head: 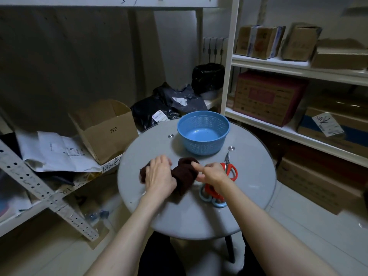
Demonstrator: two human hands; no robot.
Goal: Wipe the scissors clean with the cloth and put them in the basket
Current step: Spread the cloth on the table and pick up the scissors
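Your left hand (159, 174) grips a limp, soft brown cloth (185, 174) on the round grey surface (139, 156). Your right hand (214, 173) meets the cloth's other end; whether its fingers pinch it is unclear. Just beside it lie red-handled scissors (228, 166), near the blue basket (203, 149). They look rigid and sharp-tipped, so take them by the handles.

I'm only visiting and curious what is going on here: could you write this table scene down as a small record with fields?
table: round, grey
basket: blue, at the far side, no scissors in it
cloth: dark brown, bunched between both hands
left hand: fingers curled over the cloth
right hand: at the cloth's right end, grip unclear
red-handled scissors: lying on the table, right of the right hand
blue-handled scissors: partly hidden under the right wrist
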